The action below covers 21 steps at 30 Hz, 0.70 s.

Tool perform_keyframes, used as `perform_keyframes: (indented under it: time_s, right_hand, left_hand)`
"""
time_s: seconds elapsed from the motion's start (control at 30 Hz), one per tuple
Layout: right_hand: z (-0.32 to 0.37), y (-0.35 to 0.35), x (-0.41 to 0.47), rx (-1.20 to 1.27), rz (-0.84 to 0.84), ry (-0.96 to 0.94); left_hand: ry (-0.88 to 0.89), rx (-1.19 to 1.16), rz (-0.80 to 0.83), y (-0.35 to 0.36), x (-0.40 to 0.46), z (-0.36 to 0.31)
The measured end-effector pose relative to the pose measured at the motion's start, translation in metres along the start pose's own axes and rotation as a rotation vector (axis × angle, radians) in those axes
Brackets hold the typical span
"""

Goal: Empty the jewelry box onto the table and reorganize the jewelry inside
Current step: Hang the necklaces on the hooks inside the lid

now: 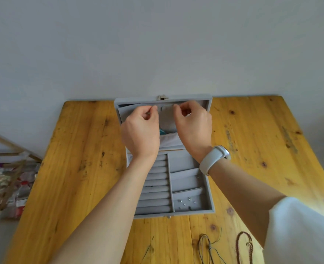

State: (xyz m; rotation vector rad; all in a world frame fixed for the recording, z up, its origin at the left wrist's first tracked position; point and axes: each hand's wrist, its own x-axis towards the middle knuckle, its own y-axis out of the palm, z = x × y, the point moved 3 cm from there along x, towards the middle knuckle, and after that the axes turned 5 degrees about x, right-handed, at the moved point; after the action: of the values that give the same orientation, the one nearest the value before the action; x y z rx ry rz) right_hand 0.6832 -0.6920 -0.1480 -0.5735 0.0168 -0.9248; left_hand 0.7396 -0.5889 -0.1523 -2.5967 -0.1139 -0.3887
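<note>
The jewelry box (173, 187) sits open at the middle of the table's (85, 149) far edge, its lid (163, 100) propped upright against the wall so both hands are free to work inside it. The left hand (140, 128) and the right hand (193, 126) are raised side by side at the top of the lid's grey lining (167, 119), each with fingers curled and thumb and forefinger pinched together on something small there. What they pinch is too fine to make out; it may be a chain or hook fixed to the lining, which would explain two hands working close together. Behind the hands, the pouch (168, 140) at the foot of the lid holds something teal.

In the tray, the ring rolls (155, 183) on the left look bare, while small studs (186, 202) lie loose in the near right compartment, so emptying seems only partly done. Pieces already taken out lie along the table's near edge: a dark cord necklace (208, 246) and, just to its right, a brown braided cord (241, 246), kept apart, likely so they do not tangle. A pale wristband (213, 159) sits on the right wrist. Clutter (3, 187) stands off the table's left edge.
</note>
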Motion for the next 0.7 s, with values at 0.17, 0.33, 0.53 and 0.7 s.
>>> perform_keyframes:
  time_s: [0.17,0.33,0.53,0.7]
  right_hand:
    - [-0.003,0.006,0.001,-0.065,-0.042,0.092]
    - [-0.002,0.01,0.005,-0.135,-0.056,0.104]
    - [-0.012,0.017,0.0,-0.198,0.009,0.085]
    - [-0.032,0.022,-0.02,-0.234,0.113,0.013]
  left_hand:
    - [-0.08,0.038,0.018,0.006,-0.001,-0.001]
    - [-0.118,0.06,0.024,0.01,0.0,0.002]
    - [-0.105,0.079,0.047,0.015,-0.002,0.013]
    - [0.147,0.251,0.029,0.013,-0.016,0.021]
